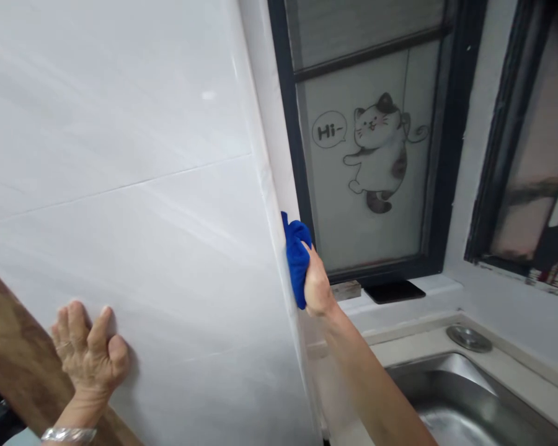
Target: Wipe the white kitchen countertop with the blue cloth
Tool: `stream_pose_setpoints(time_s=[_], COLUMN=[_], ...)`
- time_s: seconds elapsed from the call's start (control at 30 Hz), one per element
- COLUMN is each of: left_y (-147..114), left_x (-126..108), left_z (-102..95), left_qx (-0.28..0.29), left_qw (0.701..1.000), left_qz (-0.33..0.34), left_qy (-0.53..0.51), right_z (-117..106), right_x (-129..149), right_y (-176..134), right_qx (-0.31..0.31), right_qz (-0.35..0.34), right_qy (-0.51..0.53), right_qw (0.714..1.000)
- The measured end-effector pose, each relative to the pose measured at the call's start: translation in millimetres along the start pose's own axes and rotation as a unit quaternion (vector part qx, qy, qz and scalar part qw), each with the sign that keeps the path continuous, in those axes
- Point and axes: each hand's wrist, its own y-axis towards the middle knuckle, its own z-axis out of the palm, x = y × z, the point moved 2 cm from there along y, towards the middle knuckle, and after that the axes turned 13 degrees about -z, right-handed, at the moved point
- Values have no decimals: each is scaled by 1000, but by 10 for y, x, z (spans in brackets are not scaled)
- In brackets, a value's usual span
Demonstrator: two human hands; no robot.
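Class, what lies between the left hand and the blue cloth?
In the head view, a stretch of white wall lies between the left hand and the blue cloth.

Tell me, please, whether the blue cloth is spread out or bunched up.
Bunched up: the cloth shows folds, gathered in the right hand.

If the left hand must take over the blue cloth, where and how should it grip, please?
Probably the left hand should pinch the blue cloth by its upper end, from above: the bunched folds there rise past the right hand, which covers the cloth's lower right side.
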Motion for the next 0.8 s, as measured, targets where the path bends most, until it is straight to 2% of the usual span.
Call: stream_pose_setpoints(time_s=[0.07,0.13,0.2,0.27,0.33,0.47,0.53,0.6,0.7,0.8], left_y=[-11,-24,-45,-77,-115,-139,-116,-111,-284,-830], left_x=[2,-7,-21,-36,-50,-84,-102,-115,-130,-150], left_z=[-4,-3,5,14,13,-29,-56,-70,-55,-30], left_qx=[4,8,10,13,19,60,79,92,97,113], left_qw=[1000,1000,1000,1000,999,995,992,988,984,986], left_qz=[-1,-3,-12,-25,-37,-73,-96,-119,-143,-112], left_qy=[-3,-7,-10,-11,-11,-11,-18,-28,-40,-55], right_z=[54,85,69,2,-106,-351,-458,-537,-583,-506], right_x=[300,440,393,209,-31,-474,-638,-759,-817,-666], right_y=[-7,-95,-271,-546,-919,-1829,-2239,-2520,-2595,-2247], right_qx=[12,21,20,21,13,8,8,28,42,33], right_qz=[-46,-97,-131,-129,-84,56,92,113,135,108], right_qy=[-46,-115,-177,-206,-214,-244,-272,-308,-316,-306], right_qw=[998,988,975,970,973,968,958,944,938,945])
